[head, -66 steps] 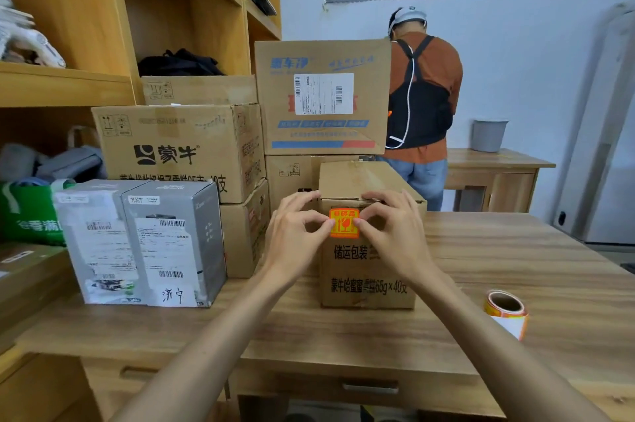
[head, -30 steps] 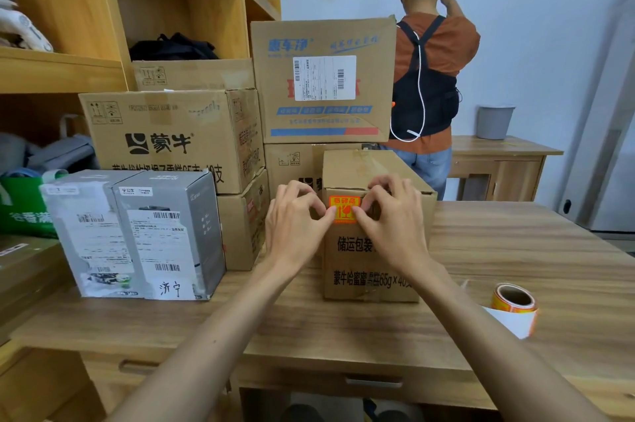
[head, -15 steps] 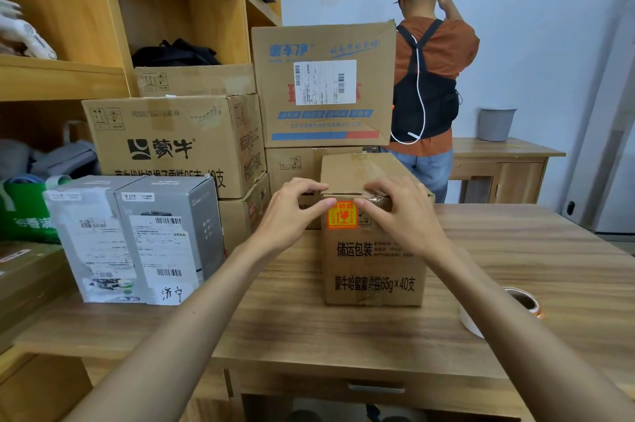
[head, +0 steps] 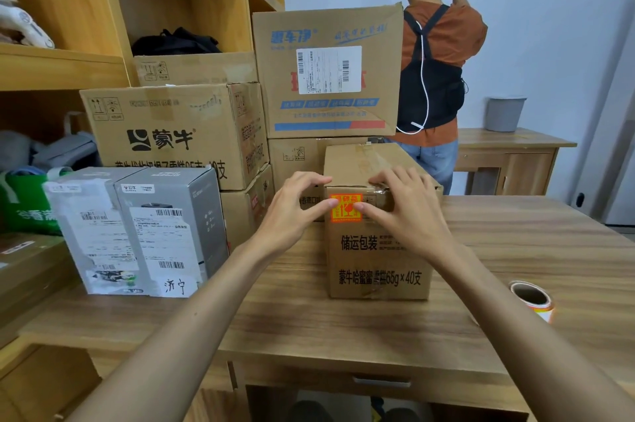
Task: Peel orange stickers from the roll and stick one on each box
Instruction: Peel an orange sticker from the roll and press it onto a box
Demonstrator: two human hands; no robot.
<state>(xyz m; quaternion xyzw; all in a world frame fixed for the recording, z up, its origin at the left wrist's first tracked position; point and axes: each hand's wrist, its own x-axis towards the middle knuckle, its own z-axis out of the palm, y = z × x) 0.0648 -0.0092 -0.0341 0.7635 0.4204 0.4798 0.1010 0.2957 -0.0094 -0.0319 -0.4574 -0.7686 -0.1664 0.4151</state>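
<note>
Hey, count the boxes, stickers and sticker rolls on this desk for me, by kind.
Brown cardboard boxes: 6, including the small box under both hands
Grey boxes: 2
Orange stickers stuck on: 1
Sticker rolls: 1
Total: 10

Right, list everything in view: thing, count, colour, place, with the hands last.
small carton: one, brown, table centre
orange sticker: one, orange, top of the small carton's front face
sticker roll: one, orange and white, on the table at right
grey boxes: two, grey with white labels, table left
stacked cartons: at least five, brown, behind the grey boxes and small carton
table: one, wood
shelves: one unit, wood, left
bucket: one, grey, far desk
other person: one, orange top, back turned
left hand: thumb at the sticker's left edge
right hand: thumb at its right edge
</note>
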